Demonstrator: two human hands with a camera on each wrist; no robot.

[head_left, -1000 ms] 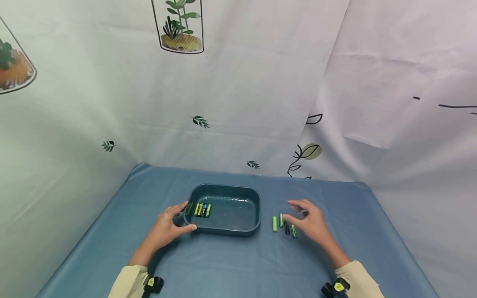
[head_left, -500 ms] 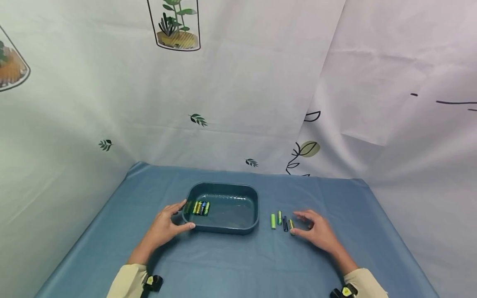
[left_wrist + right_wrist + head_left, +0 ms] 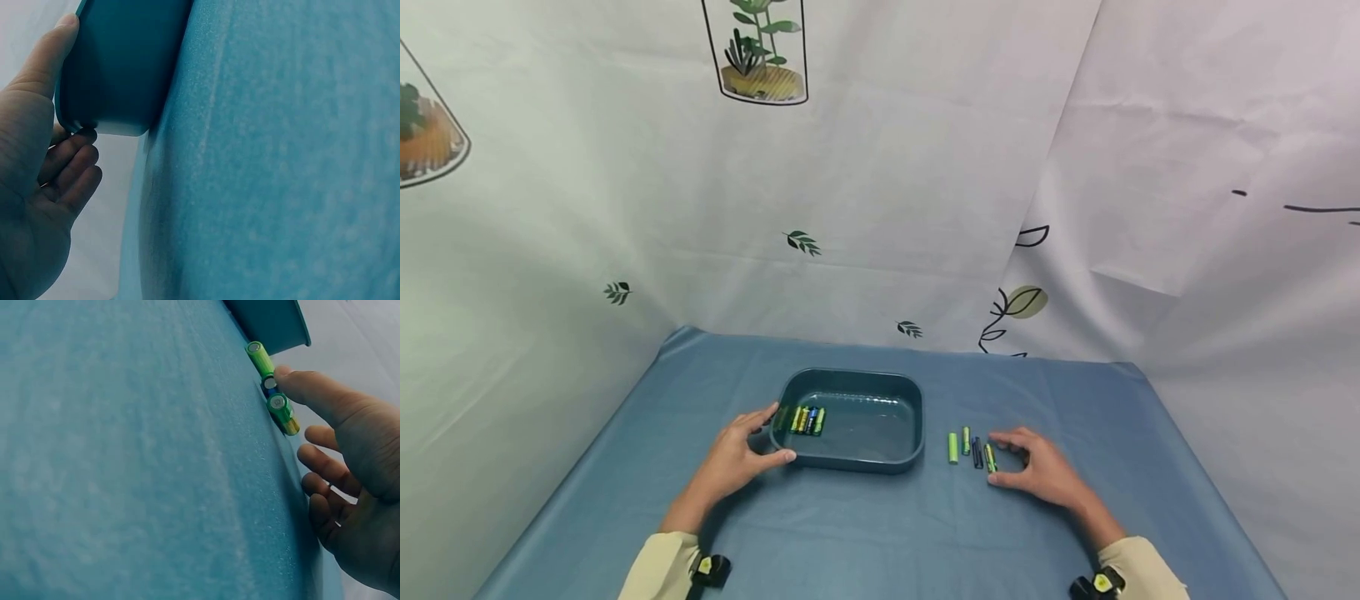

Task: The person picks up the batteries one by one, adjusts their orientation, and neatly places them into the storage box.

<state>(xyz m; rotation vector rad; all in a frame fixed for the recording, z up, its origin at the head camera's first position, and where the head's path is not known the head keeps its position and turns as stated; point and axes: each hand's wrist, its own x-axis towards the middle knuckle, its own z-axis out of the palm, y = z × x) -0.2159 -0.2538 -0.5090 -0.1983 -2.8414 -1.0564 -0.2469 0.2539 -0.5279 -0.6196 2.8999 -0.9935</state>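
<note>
A dark teal rectangular dish stands on the blue cloth, with a row of batteries lying side by side at its left end. My left hand holds the dish's near left corner, thumb on the near rim and fingers at the left end. Right of the dish, several loose batteries lie in a row: a plain light green one, a green one, a dark one and a green-and-gold one. Thumb and fingers apart, my right hand spans the green-and-gold battery, its fingertips close to both ends.
Blue cloth covers the table under everything. A white curtain printed with leaves and plants hangs behind the table and along both sides. A camera strap sits on each wrist.
My right hand has moved right and lowered, from over the loose batteries to around the green-and-gold one at the row's right end. The left hand keeps its place on the dish.
</note>
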